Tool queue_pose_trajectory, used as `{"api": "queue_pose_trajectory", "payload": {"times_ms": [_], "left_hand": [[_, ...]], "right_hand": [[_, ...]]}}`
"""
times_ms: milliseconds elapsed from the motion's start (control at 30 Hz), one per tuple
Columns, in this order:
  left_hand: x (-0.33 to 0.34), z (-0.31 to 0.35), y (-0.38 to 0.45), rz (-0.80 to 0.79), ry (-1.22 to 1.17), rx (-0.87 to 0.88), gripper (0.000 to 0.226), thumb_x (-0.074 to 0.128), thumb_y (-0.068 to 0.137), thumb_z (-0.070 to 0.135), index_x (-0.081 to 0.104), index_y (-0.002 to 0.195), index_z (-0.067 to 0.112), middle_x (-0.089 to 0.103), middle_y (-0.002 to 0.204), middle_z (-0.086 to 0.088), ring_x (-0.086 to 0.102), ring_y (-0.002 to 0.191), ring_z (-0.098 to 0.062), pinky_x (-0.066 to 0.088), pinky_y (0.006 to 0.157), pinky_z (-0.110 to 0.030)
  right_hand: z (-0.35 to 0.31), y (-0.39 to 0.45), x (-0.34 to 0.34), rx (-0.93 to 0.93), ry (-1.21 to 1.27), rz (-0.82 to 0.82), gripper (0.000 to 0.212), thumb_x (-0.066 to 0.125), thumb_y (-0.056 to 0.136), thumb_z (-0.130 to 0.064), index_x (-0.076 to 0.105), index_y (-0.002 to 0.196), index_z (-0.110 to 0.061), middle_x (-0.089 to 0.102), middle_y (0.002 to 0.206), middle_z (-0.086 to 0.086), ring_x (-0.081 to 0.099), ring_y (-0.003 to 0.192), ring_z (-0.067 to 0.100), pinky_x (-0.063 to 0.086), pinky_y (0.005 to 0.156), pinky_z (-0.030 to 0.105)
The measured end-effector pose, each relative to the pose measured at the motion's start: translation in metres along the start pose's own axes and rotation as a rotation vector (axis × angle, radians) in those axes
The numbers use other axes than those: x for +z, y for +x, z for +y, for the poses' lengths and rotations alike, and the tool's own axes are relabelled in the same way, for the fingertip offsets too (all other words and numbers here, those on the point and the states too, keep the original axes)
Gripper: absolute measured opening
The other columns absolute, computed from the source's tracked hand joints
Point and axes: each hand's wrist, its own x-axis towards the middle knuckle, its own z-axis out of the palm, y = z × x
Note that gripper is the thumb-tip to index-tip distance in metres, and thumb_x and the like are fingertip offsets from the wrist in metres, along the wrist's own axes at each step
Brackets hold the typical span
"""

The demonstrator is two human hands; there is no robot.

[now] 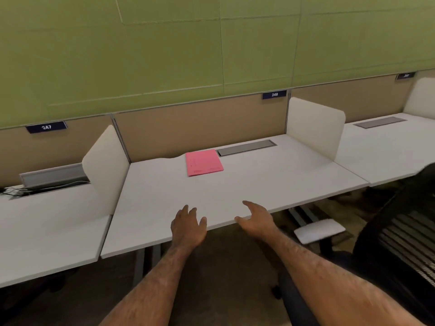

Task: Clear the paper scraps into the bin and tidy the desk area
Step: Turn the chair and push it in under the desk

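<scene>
A white desk [235, 184] marked 248 stands in front of me. On it, near the back, lies a pink folder [203, 162] flat beside a grey cable hatch [246, 147]. My left hand [188, 225] hovers palm down over the desk's front edge, fingers apart, holding nothing. My right hand [255, 220] is beside it at the same edge, fingers spread and empty. No paper scraps and no bin are in view.
White side dividers [315, 128] [106, 165] fence the desk on both sides. The left desk, 247, has an open cable tray [54, 178] with wires. A black mesh chair [400, 243] with a white armrest [319, 230] stands at the right.
</scene>
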Motion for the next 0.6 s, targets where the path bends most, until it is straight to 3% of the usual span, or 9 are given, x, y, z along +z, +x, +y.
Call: {"api": "queue_pose_trajectory", "payload": {"times_ms": [367, 600], "left_hand": [[0.044, 0.088, -0.126, 0.078, -0.05, -0.007, 0.058, 0.044, 0.097, 0.045, 0.037, 0.145, 0.015, 0.027, 0.158, -0.01, 0.022, 0.146, -0.029, 0.02, 0.119, -0.049], [0.076, 0.141, -0.203, -0.021, 0.024, -0.047, 0.058, 0.044, 0.096, 0.044, 0.038, 0.145, 0.014, 0.024, 0.159, -0.011, 0.019, 0.146, -0.03, 0.019, 0.118, -0.048]], "right_hand": [[0.09, -0.116, -0.081, -0.076, -0.101, -0.046, 0.068, 0.062, 0.085, -0.048, 0.041, 0.143, -0.019, 0.046, 0.147, 0.003, 0.039, 0.136, 0.021, 0.03, 0.114, 0.039], [0.157, -0.183, -0.123, -0.007, -0.101, -0.084, 0.069, 0.062, 0.085, -0.048, 0.041, 0.143, -0.018, 0.047, 0.146, 0.002, 0.039, 0.136, 0.021, 0.03, 0.113, 0.036]]}}
